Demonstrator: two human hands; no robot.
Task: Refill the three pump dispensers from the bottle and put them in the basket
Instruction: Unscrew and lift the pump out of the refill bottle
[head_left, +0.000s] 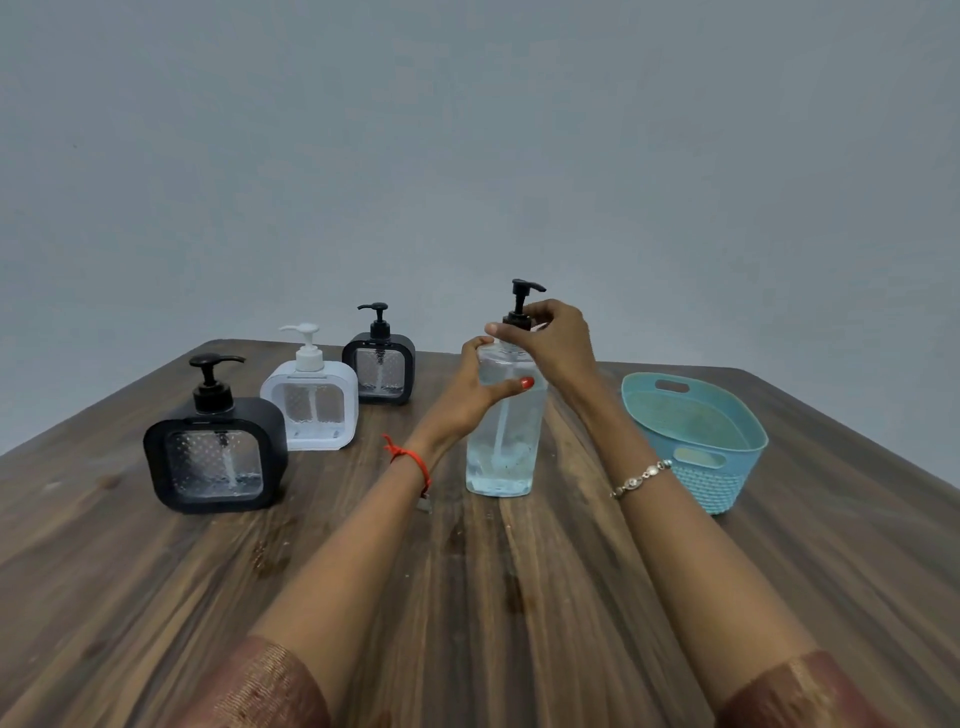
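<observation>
Nearest us, two brownish sleeves (260, 686) sit at the bottom edge, and both bare forearms reach out over the dark wood-grain tabletop (519, 597). There's a red thread (410, 460) on the left wrist and a beaded bracelet (641, 475) on the right.

Now the centre: the clear bottle (501, 457) stands upright on the tabletop, long axis straight up and down, with clear liquid and a dip tube showing inside. The left hand (470, 395) grips it high on the body, thumb across the front and fingers wrapped round the shoulder. Above it, the right hand (558, 343) comes in over the top, fingers pinched on the collar of the black pump (522, 299), whose spout points right.

Off to the right, just beside the right forearm, sits the teal basket (706, 488), opening up, a handle slot in its near wall.

On the left, the dispensers run in a diagonal line going away from us, all upright. The near black dispenser (215, 457) has its spout pointing right. Further back is the white dispenser (311, 405), spout pointing left, and just beyond it the far black dispenser (379, 371), spout left too. Behind everything is a plain grey wall (467, 130).
</observation>
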